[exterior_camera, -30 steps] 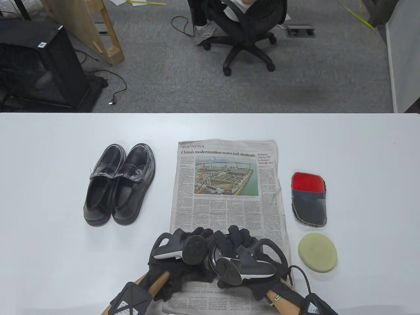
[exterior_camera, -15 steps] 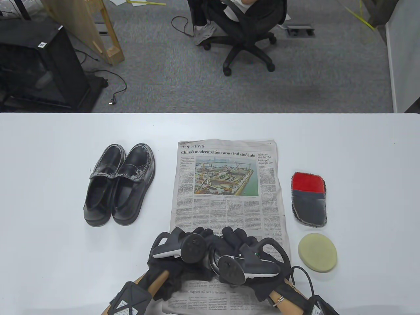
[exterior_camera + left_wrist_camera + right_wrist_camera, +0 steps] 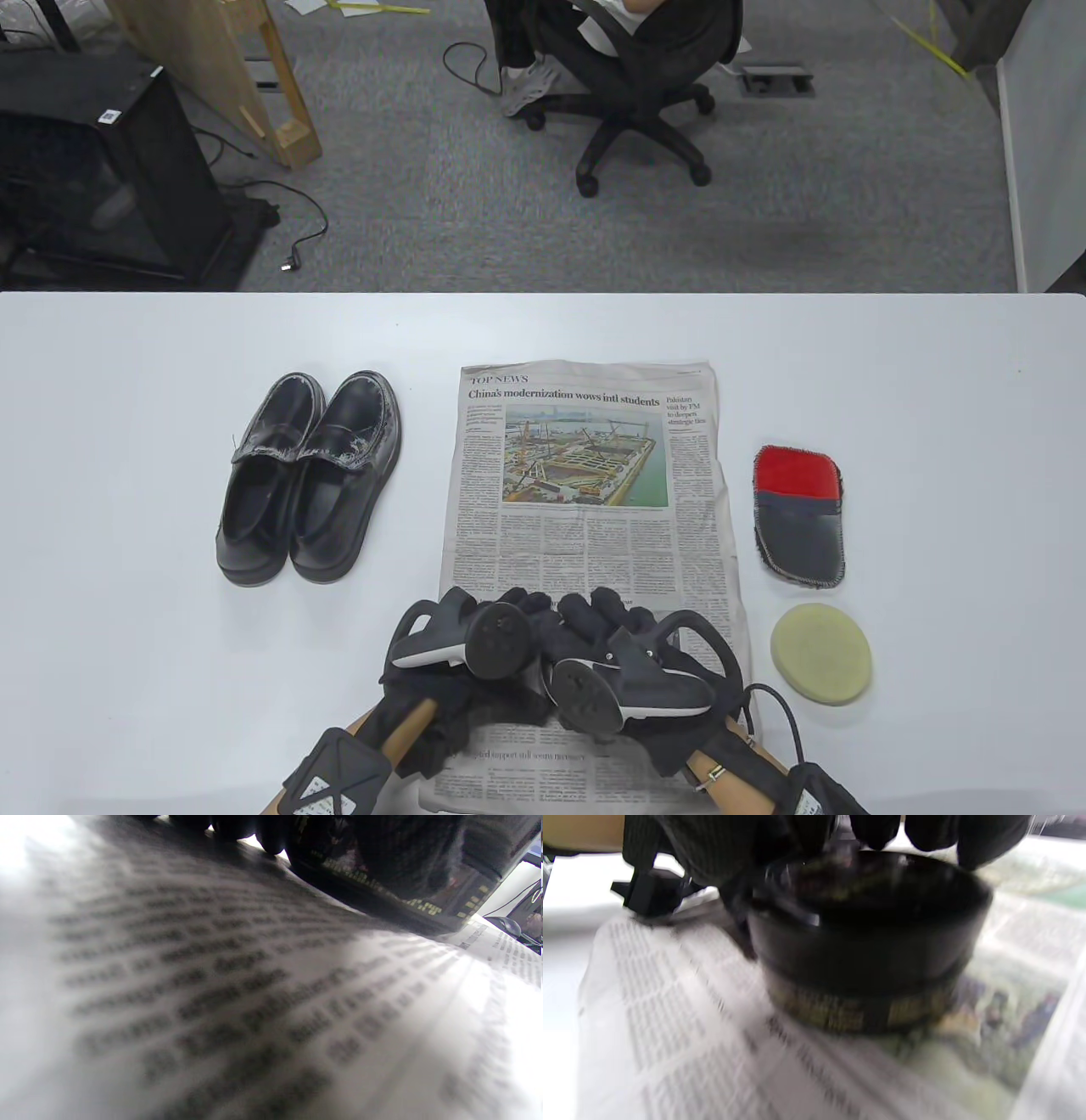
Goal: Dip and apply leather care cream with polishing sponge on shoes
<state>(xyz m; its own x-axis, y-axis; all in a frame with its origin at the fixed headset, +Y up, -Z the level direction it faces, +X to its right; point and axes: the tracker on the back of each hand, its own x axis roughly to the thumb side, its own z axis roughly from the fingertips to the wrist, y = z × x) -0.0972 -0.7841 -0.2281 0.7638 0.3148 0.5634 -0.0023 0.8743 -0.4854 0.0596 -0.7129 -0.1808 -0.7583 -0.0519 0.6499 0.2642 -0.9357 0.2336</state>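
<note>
two shoes (image 3: 307, 480), one sponge (image 3: 820, 653)

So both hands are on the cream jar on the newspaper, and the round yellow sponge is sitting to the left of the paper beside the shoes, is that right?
Not quite. The yellow sponge lies to the right of the newspaper, just below the red and grey mitt, as the table view shows. The shoes are alone on the left. Both hands do meet at the jar on the paper.

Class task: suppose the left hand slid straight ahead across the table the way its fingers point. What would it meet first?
Probably only the newspaper under it. The left hand points up the page, and the shoes lie well off to its left. Depth is uncertain, but the path looks free.
</note>
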